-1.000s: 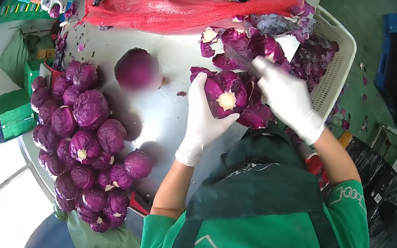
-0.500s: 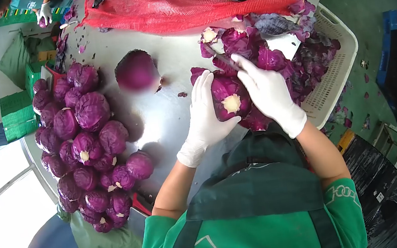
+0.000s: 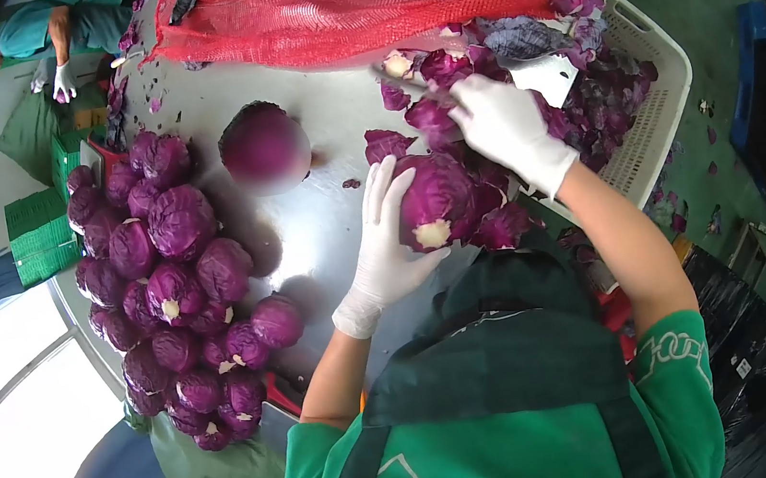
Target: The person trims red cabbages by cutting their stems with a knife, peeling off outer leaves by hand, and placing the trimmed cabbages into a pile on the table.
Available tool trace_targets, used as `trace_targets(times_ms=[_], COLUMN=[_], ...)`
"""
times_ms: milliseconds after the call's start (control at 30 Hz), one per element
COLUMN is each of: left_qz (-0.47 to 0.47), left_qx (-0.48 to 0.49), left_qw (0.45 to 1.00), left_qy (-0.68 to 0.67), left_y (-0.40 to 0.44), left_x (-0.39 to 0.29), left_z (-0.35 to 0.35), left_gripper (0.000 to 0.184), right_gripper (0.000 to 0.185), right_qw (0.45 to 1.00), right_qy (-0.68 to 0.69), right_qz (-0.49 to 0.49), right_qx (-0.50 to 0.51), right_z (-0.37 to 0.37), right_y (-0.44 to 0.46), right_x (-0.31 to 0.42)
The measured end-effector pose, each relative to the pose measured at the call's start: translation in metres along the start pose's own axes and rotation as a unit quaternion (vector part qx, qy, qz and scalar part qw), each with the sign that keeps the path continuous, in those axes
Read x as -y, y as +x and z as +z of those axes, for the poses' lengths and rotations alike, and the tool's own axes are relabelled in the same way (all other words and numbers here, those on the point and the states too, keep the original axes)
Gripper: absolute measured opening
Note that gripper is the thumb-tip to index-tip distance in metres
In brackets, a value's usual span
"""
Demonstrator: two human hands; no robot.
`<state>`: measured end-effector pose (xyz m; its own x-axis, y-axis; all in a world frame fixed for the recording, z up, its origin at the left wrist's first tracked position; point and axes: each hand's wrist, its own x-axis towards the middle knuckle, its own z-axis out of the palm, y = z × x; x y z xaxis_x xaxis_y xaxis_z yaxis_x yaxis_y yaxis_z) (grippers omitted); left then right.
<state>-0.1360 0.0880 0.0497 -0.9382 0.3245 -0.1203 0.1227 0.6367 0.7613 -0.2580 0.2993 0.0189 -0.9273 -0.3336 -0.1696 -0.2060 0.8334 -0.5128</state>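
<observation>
A red cabbage (image 3: 437, 195) with a pale cut stem end rests on the metal table (image 3: 326, 208). My left hand (image 3: 386, 243), in a white glove, grips its left side with the thumb below near the stem. My gloved right hand (image 3: 506, 126) is closed round a knife (image 3: 403, 80), beyond and to the right of the cabbage; the blade points up-left over loose leaves and is partly blurred. Purple leaves (image 3: 504, 226) lie against the cabbage's right side. A single cupped leaf or cut piece (image 3: 264, 146) sits on the table to the left.
Many red cabbages (image 3: 179, 220) are piled along the left. A red mesh bag (image 3: 335, 21) lies across the far side beside dark outer leaves (image 3: 521, 35). On the right stands a white basket (image 3: 671, 95) of leaves. Another person (image 3: 56, 31) is at the top left.
The knife and my right hand have moved up and away from the cabbage. The cabbage has turned, its stem end now lower and leftward. At the top left, the other person has come further into view.
</observation>
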Motion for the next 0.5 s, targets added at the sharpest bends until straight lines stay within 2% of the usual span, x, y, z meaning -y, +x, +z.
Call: trace_targets(times_ms=[67,100,133,200,267,333,367,400,467,500], left_qz=[-0.015,-0.024,-0.045,-0.092,-0.112,-0.124,-0.145,-0.149,-0.156,-0.164], left_qx=[-0.019,-0.033,-0.046,-0.071,-0.063,-0.069,-0.083,-0.096,-0.123,-0.144], left_qw=[0.999,0.998,0.996,0.988,0.982,0.971,0.955,0.957,0.96,0.939], left_qy=[-0.025,-0.038,-0.059,-0.104,-0.14,-0.19,-0.245,-0.229,-0.198,-0.264], left_y=[-0.016,-0.022,-0.027,-0.041,-0.05,-0.059,-0.06,-0.062,-0.064,-0.065], left_x=[0.011,0.016,0.021,0.026,0.03,0.032,0.03,0.03,0.034,0.035], left_z=[-0.003,-0.004,-0.005,-0.006,-0.006,-0.006,-0.004,-0.001,0.006,0.011], left_gripper=[0.107,0.109,0.109,0.109,0.111,0.111,0.109,0.109,0.108,0.11], right_gripper=[0.018,0.02,0.03,0.051,0.076,0.093,0.097,0.096,0.089,0.084], right_qw=[0.989,0.985,0.985,0.983,0.973,0.965,0.968,0.961,0.961,0.961], right_qy=[0.047,0.067,0.071,0.164,0.232,0.234,0.235,0.26,0.264,0.269], right_qz=[0.043,0.051,0.053,0.059,-0.007,0.003,-0.017,0.012,-0.007,-0.022], right_qx=[-0.134,-0.151,-0.147,-0.051,0.017,0.12,0.083,0.097,0.085,0.054], right_z=[0.018,0.012,0.005,-0.017,0.008,0.029,0.048,0.046,0.043,0.047], right_y=[0.008,0.003,-0.006,-0.037,-0.062,-0.076,-0.083,-0.082,-0.083,-0.084], right_x=[-0.034,-0.036,-0.026,0.014,0.03,0.048,0.052,0.06,0.062,0.06])
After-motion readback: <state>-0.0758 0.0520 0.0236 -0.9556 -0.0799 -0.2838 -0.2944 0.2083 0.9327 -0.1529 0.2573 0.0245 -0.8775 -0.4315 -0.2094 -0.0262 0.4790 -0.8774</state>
